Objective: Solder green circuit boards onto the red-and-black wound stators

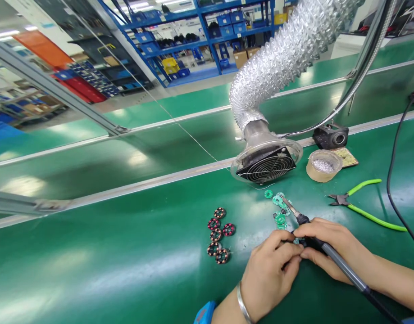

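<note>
Our right hand (331, 252) covers the small piece that our left hand (266, 274) pinches; the black-handled soldering iron (342, 265) runs off the bottom-right edge.

Left of my left hand (266, 270) the green surface (108, 261) lies open, near and far, up to the metal rail (142, 184). The dark coil rings (219, 235) cluster just beyond that hand. Straight ahead the small green boards (279, 209) crowd the way, and behind them the extractor fan (266, 164) and its duct (284, 54) block the far side. The soldering iron (345, 269) juts near-right from my right hand (331, 252). Farther right lie the cutters (362, 202), the tape roll (324, 165) and a black cable (392, 180).
</note>
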{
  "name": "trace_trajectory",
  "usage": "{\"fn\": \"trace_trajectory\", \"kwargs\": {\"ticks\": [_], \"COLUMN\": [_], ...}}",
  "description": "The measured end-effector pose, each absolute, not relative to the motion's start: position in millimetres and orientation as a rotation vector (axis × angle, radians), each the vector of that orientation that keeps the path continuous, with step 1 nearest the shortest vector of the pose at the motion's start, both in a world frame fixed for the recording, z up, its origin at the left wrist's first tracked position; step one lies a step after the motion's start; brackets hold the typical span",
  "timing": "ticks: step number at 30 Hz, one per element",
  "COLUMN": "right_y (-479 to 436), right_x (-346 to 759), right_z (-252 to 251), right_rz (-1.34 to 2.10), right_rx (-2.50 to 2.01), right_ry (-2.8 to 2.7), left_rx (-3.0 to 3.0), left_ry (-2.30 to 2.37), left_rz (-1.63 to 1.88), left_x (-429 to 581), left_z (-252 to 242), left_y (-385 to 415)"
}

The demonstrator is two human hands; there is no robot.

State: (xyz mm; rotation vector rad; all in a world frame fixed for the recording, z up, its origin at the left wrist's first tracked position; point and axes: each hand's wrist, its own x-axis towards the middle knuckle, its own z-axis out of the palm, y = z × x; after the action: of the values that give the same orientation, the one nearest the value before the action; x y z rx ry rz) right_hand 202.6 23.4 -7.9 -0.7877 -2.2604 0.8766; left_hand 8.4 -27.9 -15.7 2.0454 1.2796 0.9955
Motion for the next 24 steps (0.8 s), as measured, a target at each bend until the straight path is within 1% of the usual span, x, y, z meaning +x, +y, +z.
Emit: {"fn": "trace_trajectory", "kwargs": {"ticks": [4, 9, 13, 17, 19, 21, 24], "right_y": [25.1, 23.5, 25.5, 27.1, 27.5, 27.5, 26.9], "right_x": [208.7, 211.1, 211.1, 211.1, 210.7, 210.2, 209.7], "right_z": [-5.5, -14.4, -23.0, -25.4, -26.2, -27.7, -29.5], "right_rz": [0.865, 0.685, 0.595, 0.585, 0.586, 0.61, 0.68], "right_rx": [-0.733, -0.823, -0.798, -0.787, -0.793, -0.794, -0.801], "right_ry": [-2.276, -2.199, -2.18, -2.161, -2.141, -2.119, -2.124], "left_rx": [2.144, 1.898, 2.033, 2.261, 2.28, 2.27, 2.214], "left_ry": [1.377, 1.238, 1.142, 1.155, 1.184, 1.317, 1.845], "left_rz": [0.964, 0.974, 0.774, 0.507, 0.443, 0.458, 0.477], "left_x": [15.0, 7.5, -5.7, -10.7, -16.1, -27.8, -55.1], "left_z": [-16.8, -19.5, -13.5, 1.2, 10.6, 20.0, 28.9], "left_y": [-26.4, -23.5, -34.8, -43.3, -41.2, -34.8, -20.8]}}
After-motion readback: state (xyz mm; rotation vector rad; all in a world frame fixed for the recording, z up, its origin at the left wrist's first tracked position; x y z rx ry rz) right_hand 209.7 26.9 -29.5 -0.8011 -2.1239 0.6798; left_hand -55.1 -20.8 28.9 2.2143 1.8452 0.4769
